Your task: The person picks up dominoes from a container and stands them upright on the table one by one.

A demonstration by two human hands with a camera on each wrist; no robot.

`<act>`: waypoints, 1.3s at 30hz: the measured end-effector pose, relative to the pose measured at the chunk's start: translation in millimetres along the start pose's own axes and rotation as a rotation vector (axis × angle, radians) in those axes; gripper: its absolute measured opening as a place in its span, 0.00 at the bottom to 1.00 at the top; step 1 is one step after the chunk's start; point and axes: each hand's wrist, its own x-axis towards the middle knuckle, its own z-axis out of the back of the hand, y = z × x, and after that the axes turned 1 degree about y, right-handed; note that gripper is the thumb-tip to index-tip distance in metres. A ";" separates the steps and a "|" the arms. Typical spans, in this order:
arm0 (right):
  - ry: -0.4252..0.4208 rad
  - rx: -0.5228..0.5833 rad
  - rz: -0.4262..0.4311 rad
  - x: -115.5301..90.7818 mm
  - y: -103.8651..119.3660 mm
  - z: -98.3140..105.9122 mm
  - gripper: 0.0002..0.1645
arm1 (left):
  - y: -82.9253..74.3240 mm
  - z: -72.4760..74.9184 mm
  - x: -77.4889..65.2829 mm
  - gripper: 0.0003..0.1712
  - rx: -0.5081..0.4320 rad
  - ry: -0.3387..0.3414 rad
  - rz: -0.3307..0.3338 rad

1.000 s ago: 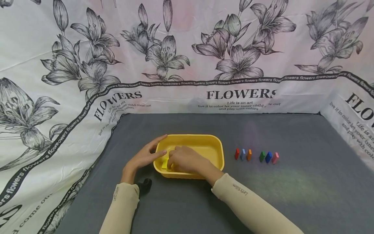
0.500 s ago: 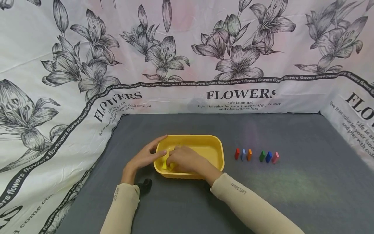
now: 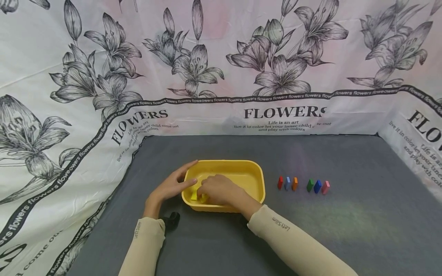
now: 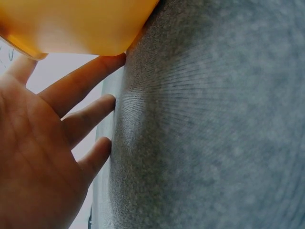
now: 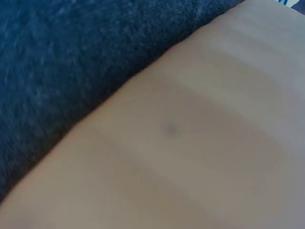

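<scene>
A yellow plastic tub [image 3: 238,165] stands on the grey table in the head view. My left hand [image 3: 172,186] holds its left end, thumb over the rim and the other fingers outside. The left wrist view shows those fingers spread along the outer wall and tabletop. Inside the tub, my right hand [image 3: 219,189] reaches down at the left part with fingers bent. It pinches a small yellow block [image 3: 204,198], mostly covered by the fingers. Another bright yellow block [image 3: 194,194] lies just left of it. The right wrist view shows only blurred skin or sleeve beside the dark cloth.
To the tub's right stand small upright blocks: red [image 3: 280,183], light blue [image 3: 287,183], orange [image 3: 294,184], then green [image 3: 310,185], blue [image 3: 317,186] and pink [image 3: 325,187]. A black curved object [image 3: 172,220] lies by the left wrist. Flowered cloth [image 3: 283,111] borders the table.
My right fingers shift slightly within the tub, and the yellow block under them changes its angle a little. My left hand and the standing blocks stay put.
</scene>
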 end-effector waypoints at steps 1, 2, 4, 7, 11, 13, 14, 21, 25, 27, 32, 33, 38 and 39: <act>0.004 0.007 -0.006 -0.4 0.2 0.0 0.10 | 0.1 0.0 -0.1 0.39 -0.003 0.001 -0.001; 0.007 0.010 -0.012 -1.0 0.3 -0.2 0.10 | 0.1 -0.1 -0.2 0.39 -0.004 0.003 -0.001; 0.013 0.017 -0.025 -2.7 0.5 -0.2 0.11 | -0.3 -0.1 -0.5 0.39 -0.005 0.003 0.001; 0.017 0.018 -0.041 -6.0 -0.4 -0.3 0.11 | -1.6 -0.1 -1.2 0.38 -0.006 -0.002 0.011; -0.005 0.038 -0.056 -12.9 -4.2 1.4 0.12 | -3.2 -0.1 -1.8 0.38 -0.002 -0.008 0.018; -0.023 0.068 -0.068 -17.3 -7.5 2.9 0.13 | -2.5 -0.2 -1.5 0.38 0.000 -0.007 0.018; -0.032 0.083 -0.075 -18.9 -10.1 2.9 0.14 | -2.4 -0.4 -1.4 0.38 0.001 -0.008 0.020; -0.073 0.185 -0.117 -34.7 -26.1 9.8 0.17 | -2.1 -1.3 0.2 0.38 0.007 -0.011 0.043; -0.104 0.227 -0.146 -47.2 -31.5 14.8 0.17 | -2.6 -1.3 0.1 0.38 0.006 -0.014 0.056; -0.124 0.247 -0.143 -52.6 -33.8 15.8 0.17 | -2.9 -1.3 -0.1 0.39 0.005 -0.015 0.058; -0.175 0.322 -0.119 -65.4 -39.3 17.0 0.16 | -3.9 -1.2 -0.6 0.39 0.009 -0.021 0.065; -0.184 0.339 -0.122 -68.4 -40.5 17.3 0.16 | -4.2 -1.3 -0.7 0.39 0.009 -0.021 0.067; -0.244 0.383 -0.154 -86.8 -46.9 21.7 0.17 | -4.8 -2.1 -0.5 0.39 0.007 -0.022 0.068; -0.255 0.385 -0.165 -91.1 -48.4 23.1 0.18 | -4.7 -2.3 -0.5 0.39 0.010 -0.021 0.066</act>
